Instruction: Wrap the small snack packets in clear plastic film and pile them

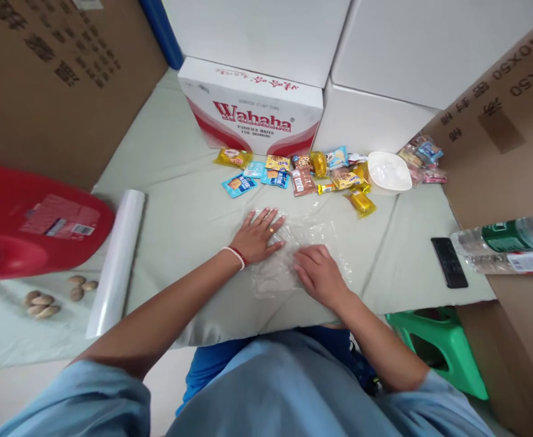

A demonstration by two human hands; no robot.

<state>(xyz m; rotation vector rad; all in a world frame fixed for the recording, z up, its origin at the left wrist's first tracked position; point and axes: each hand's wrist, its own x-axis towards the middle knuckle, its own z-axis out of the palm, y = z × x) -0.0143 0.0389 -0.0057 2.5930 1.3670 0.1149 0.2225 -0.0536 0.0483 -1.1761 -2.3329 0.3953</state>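
A thin, crinkled sheet of clear plastic film [275,279] lies on the cloth-covered table in front of me; whether it is a bag I cannot tell. Flat on its left part rests my left hand [256,237], open, with the fingers spread and pointing away from me. My right hand [319,273] is on the film's right part, its fingers bent and drawn together with the plastic at their tips. Beyond the hands lie several wrapped snacks, among them a brown packet [303,182], a blue packet [239,185] and a yellow one [361,203].
A white bowl [389,173] stands among the snacks, before a Wahaha carton [257,118]. On the left are a plastic roll [116,264], a red jug [43,221] and several brown nut-like pieces [41,303]. A phone [449,262] and bottles [505,237] lie right, above a green stool [453,346].
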